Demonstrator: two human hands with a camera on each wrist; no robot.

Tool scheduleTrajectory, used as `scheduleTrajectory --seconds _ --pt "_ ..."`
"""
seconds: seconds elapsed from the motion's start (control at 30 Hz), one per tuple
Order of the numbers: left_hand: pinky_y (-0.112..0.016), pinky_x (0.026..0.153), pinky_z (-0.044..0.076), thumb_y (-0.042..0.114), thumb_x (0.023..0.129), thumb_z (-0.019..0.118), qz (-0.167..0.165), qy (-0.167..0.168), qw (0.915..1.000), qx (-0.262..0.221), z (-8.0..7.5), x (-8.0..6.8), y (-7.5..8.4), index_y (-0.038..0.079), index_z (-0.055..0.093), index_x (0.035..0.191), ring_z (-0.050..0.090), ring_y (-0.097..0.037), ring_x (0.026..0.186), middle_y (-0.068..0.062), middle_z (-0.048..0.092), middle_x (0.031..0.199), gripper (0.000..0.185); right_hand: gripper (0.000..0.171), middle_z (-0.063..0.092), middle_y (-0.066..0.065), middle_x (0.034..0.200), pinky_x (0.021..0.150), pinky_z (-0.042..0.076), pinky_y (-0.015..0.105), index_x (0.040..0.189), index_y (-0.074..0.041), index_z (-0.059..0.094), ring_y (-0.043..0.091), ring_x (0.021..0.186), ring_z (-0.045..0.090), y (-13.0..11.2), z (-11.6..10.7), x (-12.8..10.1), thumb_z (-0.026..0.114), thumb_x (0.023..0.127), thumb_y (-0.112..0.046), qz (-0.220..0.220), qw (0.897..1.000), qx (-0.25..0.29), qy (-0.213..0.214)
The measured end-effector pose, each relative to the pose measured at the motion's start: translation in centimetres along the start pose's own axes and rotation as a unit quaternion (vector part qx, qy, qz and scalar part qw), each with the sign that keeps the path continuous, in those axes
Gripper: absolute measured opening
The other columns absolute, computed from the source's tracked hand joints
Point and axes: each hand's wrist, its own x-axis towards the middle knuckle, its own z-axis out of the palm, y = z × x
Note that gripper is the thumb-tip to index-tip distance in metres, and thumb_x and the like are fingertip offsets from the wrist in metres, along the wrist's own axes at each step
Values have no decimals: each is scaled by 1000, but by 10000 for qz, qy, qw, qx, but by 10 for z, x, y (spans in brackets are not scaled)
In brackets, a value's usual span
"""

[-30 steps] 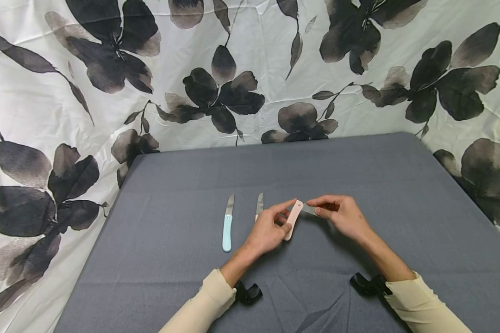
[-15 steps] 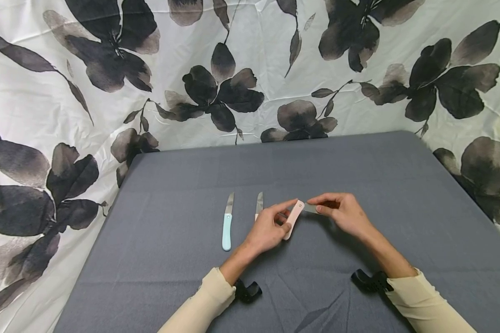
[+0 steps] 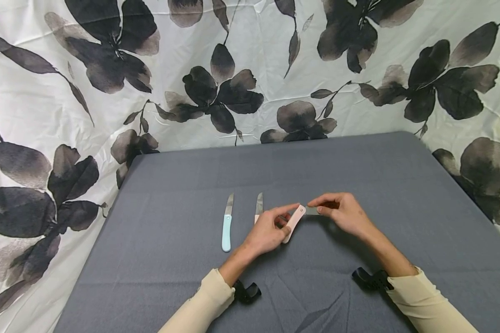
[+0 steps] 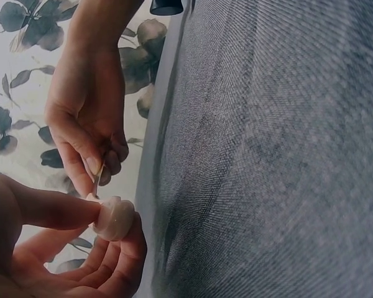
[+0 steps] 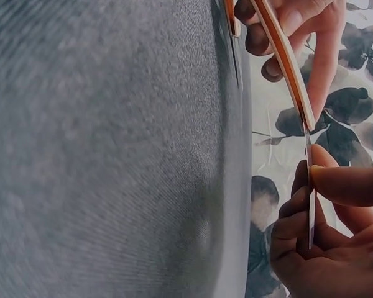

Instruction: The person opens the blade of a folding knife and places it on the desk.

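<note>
My left hand (image 3: 268, 231) holds the pale pink handle (image 3: 295, 224) of a folding knife above the table, its index finger stretched along to the pivot end. My right hand (image 3: 345, 215) pinches the knife's blade (image 3: 313, 211) between thumb and fingers. Blade and handle stand at an angle, partly unfolded. In the right wrist view the thumb presses the flat of the blade (image 5: 311, 214), and the curved handle (image 5: 286, 59) runs up to the left hand. The left wrist view shows the handle's butt end (image 4: 115, 218) between thumb and fingers.
An unfolded light blue knife (image 3: 227, 233) lies left of my hands. Beside it another knife lies with its blade (image 3: 259, 204) showing, its handle mostly behind the left hand. A grey cloth (image 3: 171, 259) covers the table; a floral sheet (image 3: 275, 55) hangs behind.
My left hand has tipped the handle's pivot end slightly to the right and down. The blade points more level than before, and the angle between blade and handle looks a little wider.
</note>
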Motion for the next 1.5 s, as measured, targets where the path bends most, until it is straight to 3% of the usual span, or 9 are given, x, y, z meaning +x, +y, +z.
scheduleTrajectory --seconds 0.6,1.5 --pt "-21 58 48 -7 91 60 -22 -330 9994 125 -7 6 0 20 64 145 60 -10 79 -11 71 113 61 22 78 14 112 77 53 26 107 -11 82 20 96 69 -7 -4 8 65 97 -2 197 9995 -183 -144" --pt "-20 58 46 -9 85 57 -95 -479 9984 274 -10 8 3 25 67 141 59 -5 75 -8 72 111 66 21 79 10 106 75 53 25 101 -14 83 11 89 68 -6 -12 19 67 96 -3 55 9984 -304 -466"
